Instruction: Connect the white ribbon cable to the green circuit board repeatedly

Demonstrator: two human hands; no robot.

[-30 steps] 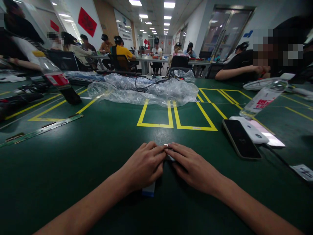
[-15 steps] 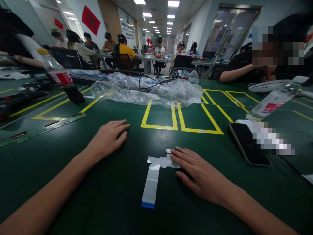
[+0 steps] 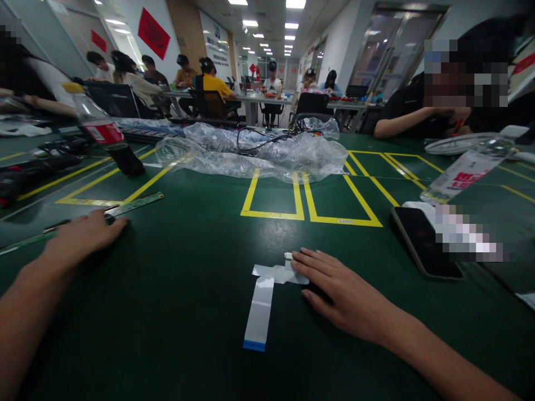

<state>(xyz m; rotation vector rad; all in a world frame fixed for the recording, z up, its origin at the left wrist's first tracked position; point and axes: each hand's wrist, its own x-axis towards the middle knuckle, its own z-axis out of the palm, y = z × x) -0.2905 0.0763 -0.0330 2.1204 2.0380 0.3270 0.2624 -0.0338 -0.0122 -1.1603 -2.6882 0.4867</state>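
At ten o'clock from the seat, the left hand (image 3: pixel 81 240) lay half-curled over a circuit strip (image 3: pixel 141 204), its hold unclear; at twelve, a white flat cable (image 3: pixel 258 316) was spread on the desk (image 3: pixel 188 312), unattached to that strip; at one, the right hand (image 3: pixel 340 289) rested open on the cable's end, gripping nothing.

green surface (image 3: pixel 179 312) marked with yellow tape (image 3: pixel 273 215)

crumpled clear plastic (image 3: pixel 251 159) lies across the far side, with black cable (image 3: pixel 298 129) on top. a red-labelled, yellow-capped bottle (image 3: pixel 104 132) stands to the left; a white-capped bottle (image 3: pixel 463 172) stands to the right, near a dark phone (image 3: pixel 430 245). beyond, people (image 3: pixel 216 84) sit around another surface (image 3: pixel 254 100) under ceiling lights (image 3: pixel 296 4).
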